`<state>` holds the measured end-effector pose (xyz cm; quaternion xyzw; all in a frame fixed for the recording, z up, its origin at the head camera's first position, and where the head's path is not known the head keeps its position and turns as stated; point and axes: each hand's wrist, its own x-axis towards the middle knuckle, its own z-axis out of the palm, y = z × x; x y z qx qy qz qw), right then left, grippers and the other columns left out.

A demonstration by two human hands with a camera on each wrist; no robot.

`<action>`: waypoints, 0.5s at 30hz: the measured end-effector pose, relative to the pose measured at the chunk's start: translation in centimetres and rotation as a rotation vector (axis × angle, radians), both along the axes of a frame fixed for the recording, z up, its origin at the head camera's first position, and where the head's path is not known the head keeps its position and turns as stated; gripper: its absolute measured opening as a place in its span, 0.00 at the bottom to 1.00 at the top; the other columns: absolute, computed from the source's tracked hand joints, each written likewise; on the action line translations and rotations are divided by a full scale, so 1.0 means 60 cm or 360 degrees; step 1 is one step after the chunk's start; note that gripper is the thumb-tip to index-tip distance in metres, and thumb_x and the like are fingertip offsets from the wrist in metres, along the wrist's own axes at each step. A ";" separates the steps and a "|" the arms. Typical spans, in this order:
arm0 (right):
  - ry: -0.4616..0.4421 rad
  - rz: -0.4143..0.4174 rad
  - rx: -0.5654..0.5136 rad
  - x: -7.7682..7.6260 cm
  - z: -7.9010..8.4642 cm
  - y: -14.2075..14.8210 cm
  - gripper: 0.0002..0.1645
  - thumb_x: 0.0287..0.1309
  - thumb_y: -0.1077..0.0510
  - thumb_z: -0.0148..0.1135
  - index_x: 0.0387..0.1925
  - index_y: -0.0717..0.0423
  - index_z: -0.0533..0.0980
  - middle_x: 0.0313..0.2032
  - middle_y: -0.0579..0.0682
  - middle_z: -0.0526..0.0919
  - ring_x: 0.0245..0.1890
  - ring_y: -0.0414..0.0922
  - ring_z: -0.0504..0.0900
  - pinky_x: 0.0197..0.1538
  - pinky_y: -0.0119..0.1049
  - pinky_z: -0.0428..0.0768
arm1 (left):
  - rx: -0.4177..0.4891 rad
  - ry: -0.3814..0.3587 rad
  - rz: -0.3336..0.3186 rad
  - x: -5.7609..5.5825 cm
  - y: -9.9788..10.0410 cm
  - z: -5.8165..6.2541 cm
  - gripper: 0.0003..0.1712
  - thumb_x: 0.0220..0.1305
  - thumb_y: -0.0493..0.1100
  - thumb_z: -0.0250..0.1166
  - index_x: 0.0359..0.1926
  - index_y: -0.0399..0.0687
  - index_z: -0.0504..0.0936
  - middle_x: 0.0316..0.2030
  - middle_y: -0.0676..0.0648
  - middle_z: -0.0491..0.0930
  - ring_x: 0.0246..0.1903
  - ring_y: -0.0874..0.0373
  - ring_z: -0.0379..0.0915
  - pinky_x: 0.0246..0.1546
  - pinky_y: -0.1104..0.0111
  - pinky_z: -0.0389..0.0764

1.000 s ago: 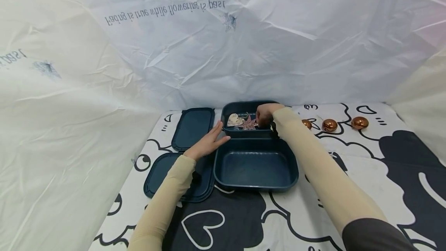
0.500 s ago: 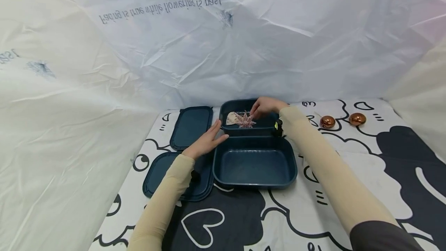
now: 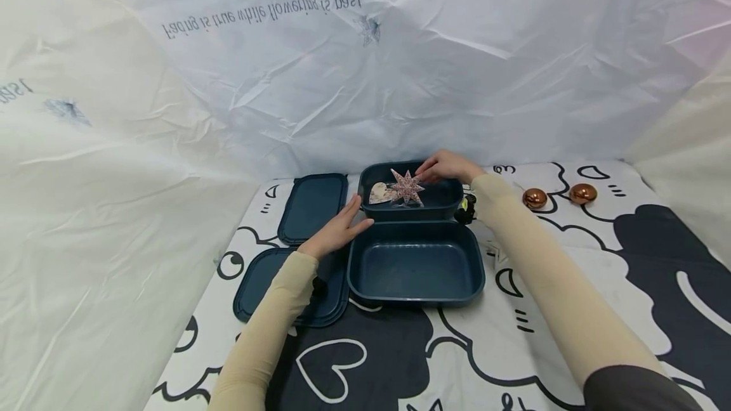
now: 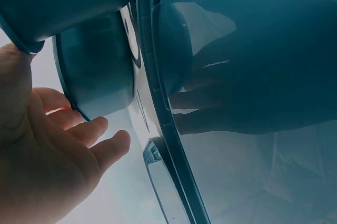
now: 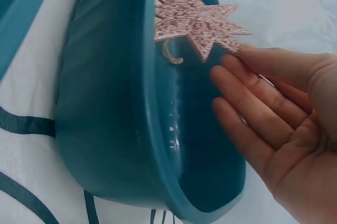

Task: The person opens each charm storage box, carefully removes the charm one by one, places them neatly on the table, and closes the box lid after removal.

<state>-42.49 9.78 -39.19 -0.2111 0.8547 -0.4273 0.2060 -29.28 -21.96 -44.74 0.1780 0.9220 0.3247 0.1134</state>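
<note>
My right hand pinches one point of a pink glittery star ornament between thumb and fingertips. The star is tilted up over the far dark blue box, a loop of twine hanging under it in the right wrist view. A pale, flat heart-shaped piece lies in that box, partly covered by the star. My left hand is spread at the boxes' left side, fingertips by the far box's rim. In the left wrist view its thumb is at the near box's rim.
The near dark blue box stands in front of the far one. Flat dark blue lids lie to the left, one under my left forearm. Two shiny copper balls sit right of my right forearm. A white curtain hangs behind.
My right hand has risen from inside the far box, lifting and tilting the star upright. A third copper ball is now hidden by my forearm. The left hand has stayed put.
</note>
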 end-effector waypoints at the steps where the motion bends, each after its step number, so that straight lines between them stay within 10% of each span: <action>1: 0.0003 -0.0016 -0.0023 0.002 0.002 0.002 0.21 0.73 0.59 0.59 0.60 0.69 0.77 0.56 0.66 0.81 0.56 0.61 0.81 0.61 0.55 0.76 | 0.0007 -0.0003 -0.0003 0.000 0.000 0.000 0.51 0.74 0.70 0.49 0.82 0.51 0.37 0.81 0.46 0.30 0.78 0.45 0.31 0.74 0.44 0.46; 15: 0.0128 -0.0207 -0.0370 0.032 0.056 0.002 0.24 0.71 0.53 0.63 0.62 0.62 0.78 0.60 0.61 0.79 0.59 0.57 0.79 0.64 0.51 0.74 | 0.0021 -0.0037 0.0039 0.003 0.002 -0.001 0.52 0.73 0.71 0.49 0.82 0.55 0.36 0.80 0.50 0.29 0.79 0.48 0.30 0.74 0.45 0.46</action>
